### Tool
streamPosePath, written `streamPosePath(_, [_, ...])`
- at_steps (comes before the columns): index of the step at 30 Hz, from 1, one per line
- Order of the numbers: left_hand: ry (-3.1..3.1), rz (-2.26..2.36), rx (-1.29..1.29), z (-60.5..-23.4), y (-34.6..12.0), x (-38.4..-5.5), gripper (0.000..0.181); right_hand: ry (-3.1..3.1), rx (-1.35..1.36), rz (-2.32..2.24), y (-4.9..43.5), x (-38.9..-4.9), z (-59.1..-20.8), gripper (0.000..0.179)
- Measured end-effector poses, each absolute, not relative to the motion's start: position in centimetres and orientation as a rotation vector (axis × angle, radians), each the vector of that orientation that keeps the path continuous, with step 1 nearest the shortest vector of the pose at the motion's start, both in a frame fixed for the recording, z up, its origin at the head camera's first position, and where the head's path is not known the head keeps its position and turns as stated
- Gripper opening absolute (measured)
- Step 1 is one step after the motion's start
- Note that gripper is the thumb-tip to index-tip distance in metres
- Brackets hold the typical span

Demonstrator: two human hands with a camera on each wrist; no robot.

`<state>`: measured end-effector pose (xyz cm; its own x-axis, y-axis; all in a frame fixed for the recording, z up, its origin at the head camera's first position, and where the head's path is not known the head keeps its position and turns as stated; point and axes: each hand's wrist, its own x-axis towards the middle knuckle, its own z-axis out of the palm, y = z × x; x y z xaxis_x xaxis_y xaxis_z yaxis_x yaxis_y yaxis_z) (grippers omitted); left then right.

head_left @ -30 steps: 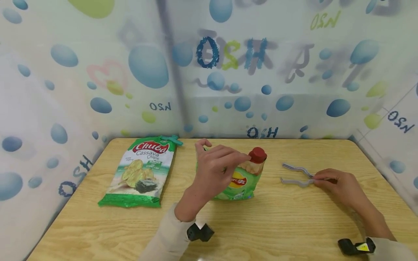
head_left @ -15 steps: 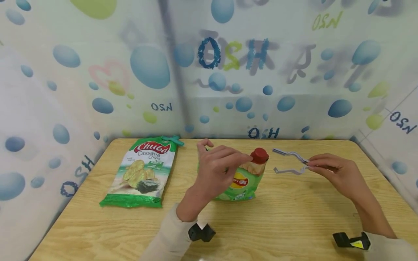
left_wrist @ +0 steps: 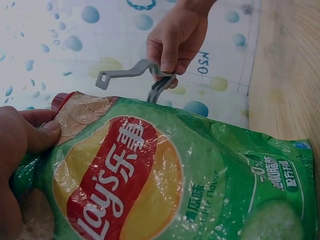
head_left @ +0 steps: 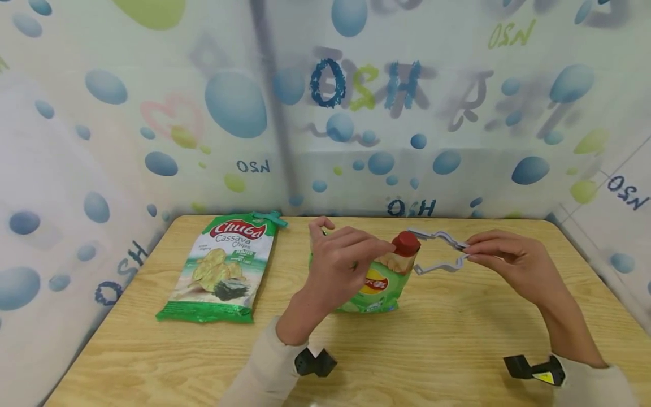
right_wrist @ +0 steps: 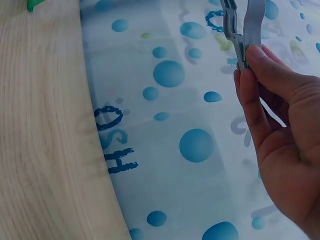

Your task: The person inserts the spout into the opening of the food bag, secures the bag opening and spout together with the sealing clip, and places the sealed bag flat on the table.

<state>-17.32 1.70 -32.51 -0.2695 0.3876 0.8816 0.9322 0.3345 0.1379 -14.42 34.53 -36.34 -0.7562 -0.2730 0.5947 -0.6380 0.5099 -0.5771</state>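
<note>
My left hand [head_left: 338, 263] grips the top of a green Lay's chip bag [head_left: 373, 291], which stands on the table. The bag's top is folded over, and its red rolled end [head_left: 407, 243] sticks out past my fingertips. In the left wrist view, the thumb presses on the front of the bag [left_wrist: 210, 150]. My right hand [head_left: 513, 263] pinches a grey bag clip [head_left: 448, 268] at its hinged end, thumb against fingers. The clip's two arms are spread apart and point left, their tips close to the red end. The right wrist view cuts off the clip [right_wrist: 254, 25] at the top.
A Chuba cassava chips bag [head_left: 218, 271] lies flat on the left of the wooden table [head_left: 432, 345]. A teal clip [head_left: 270, 219] is at its top corner. Behind the table hangs a patterned curtain [head_left: 305, 158].
My right hand has lifted and carried the grey bag clip left and away from me, up to the bag's red end. My left hand keeps its grip on the Lay's bag.
</note>
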Motion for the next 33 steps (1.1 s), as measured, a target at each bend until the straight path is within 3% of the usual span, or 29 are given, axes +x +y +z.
streamPosePath(33, [-1.811, -0.817, -1.170, -32.5, 1.9, -17.4, 0.020, -2.077, 1.016, 1.359, 29.2, -15.2, -34.0, 0.028])
